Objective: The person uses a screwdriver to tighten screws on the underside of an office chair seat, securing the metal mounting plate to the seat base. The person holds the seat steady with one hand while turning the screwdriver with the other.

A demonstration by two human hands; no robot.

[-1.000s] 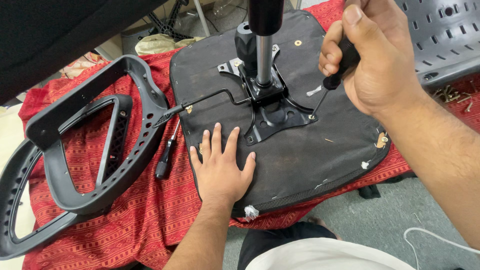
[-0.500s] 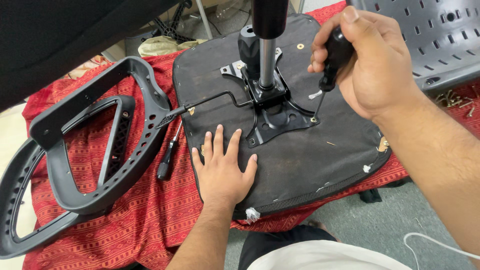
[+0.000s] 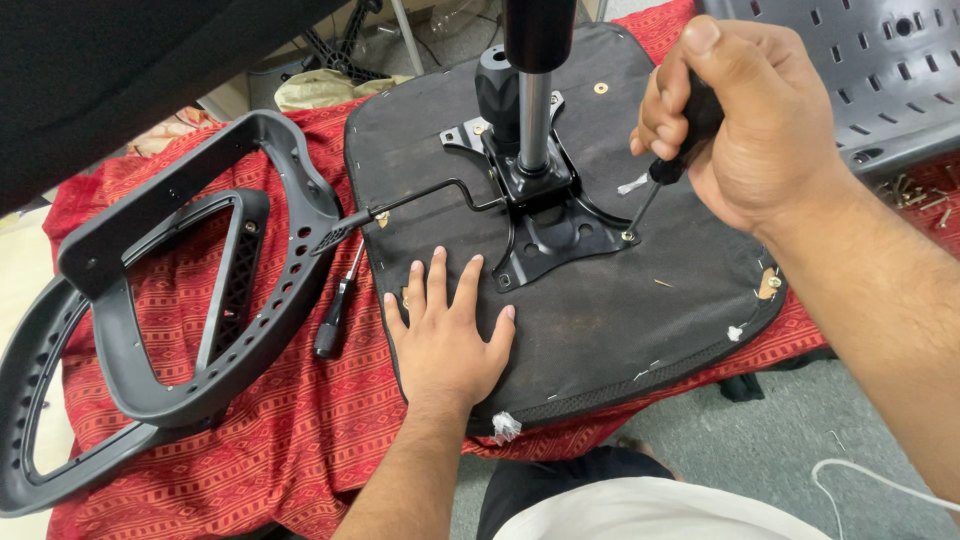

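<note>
A: Now, right hand?
B: Clenched round a black-handled screwdriver; shaft slants down-left; tip at a screw in the metal mounting plate, just below the fist.
A: Left hand?
B: Released, holding nothing; palm flat, fingers spread on the black seat underside, just beside the plate's near corner.
A: Surroundings?
B: Seat lies on red patterned cloth; second screwdriver on the cloth, left of the flat hand; black armrest frames further left.
</note>
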